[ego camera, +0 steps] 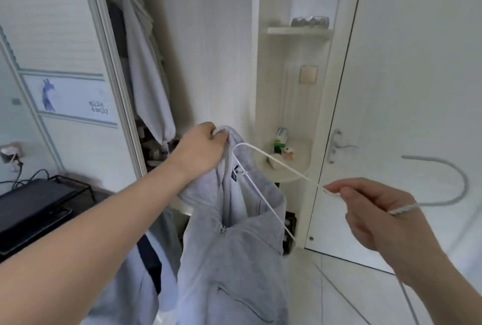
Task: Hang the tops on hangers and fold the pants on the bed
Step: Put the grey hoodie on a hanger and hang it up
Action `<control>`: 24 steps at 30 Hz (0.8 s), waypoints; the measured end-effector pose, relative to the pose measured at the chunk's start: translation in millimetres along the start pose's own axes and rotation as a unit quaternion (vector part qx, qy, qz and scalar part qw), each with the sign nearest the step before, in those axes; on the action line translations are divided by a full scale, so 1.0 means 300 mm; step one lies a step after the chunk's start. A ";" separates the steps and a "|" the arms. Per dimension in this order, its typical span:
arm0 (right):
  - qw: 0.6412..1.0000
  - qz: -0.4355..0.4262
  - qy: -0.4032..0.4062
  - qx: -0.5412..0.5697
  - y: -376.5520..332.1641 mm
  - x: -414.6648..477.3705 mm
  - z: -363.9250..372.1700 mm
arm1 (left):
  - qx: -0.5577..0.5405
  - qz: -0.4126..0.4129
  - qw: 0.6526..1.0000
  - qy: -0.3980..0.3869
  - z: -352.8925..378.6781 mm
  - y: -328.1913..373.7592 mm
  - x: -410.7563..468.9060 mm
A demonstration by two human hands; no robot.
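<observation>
We look into the corner of a pale room, where a tiled floor runs beneath a white door with a metal lever handle on the right. To the left of that door stands a narrow cream shelving unit: we see a rounded lower shelf with small boxes and bottles on it, and an upper shelf bearing a few silvery things too blurred to name. Further left the wardrobe stands open, its sliding door pushed aside, and a pale garment hangs inside. At the far left we make out a black device on a wire rack, with cables behind it. In front of the open wardrobe hangs the grey zip-up top, held up in the air; its zip is open at the neck, a dark label shows inside the collar, and its body drops out of view below. The left hand has its fingers curled tightly round the top's collar edge, bunching the cloth. A white hanger reaches with one shoulder into the neck opening, just beside that hand. The right hand pinches the hanger near its neck between thumb and curled fingers, and the grey hook curves out to the right of it.
</observation>
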State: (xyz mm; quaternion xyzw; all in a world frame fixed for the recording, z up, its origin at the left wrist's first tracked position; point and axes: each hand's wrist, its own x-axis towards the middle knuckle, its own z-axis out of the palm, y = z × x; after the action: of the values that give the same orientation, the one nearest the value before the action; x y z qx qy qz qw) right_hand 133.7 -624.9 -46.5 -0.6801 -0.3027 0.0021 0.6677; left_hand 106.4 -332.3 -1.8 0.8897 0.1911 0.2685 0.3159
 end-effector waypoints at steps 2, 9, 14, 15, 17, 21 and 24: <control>0.999 0.039 -0.004 -0.005 0.036 -0.091 -0.010 | 0.000 -0.020 1.000 -0.023 0.072 -0.047 -0.077; 0.991 0.112 -0.041 -0.055 0.084 -0.271 0.006 | 0.036 -0.045 0.996 -0.075 0.222 -0.147 -0.281; 0.991 0.058 -0.038 -0.116 0.113 -0.289 0.063 | 0.024 -0.011 0.995 -0.092 0.234 -0.119 -0.369; 0.991 0.052 -0.037 -0.117 0.123 -0.285 0.072 | 0.011 -0.006 0.996 -0.085 0.226 -0.107 -0.378; 0.990 0.044 -0.048 -0.125 0.146 -0.275 0.084 | -0.015 0.003 0.998 -0.067 0.192 -0.073 -0.391; 0.980 0.035 -0.105 -0.165 0.188 -0.271 0.145 | -0.034 0.053 0.995 -0.080 0.135 0.010 -0.429; 0.994 0.001 -0.048 -0.098 0.184 -0.265 0.177 | -0.050 0.049 0.988 -0.137 0.135 0.045 -0.467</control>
State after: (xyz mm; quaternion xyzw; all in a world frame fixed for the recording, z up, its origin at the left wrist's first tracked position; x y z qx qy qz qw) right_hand 69.6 -605.7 -134.3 -0.7416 -0.3324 0.0058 0.5827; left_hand 23.2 -432.2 -69.6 0.9094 0.0887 0.1684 0.3699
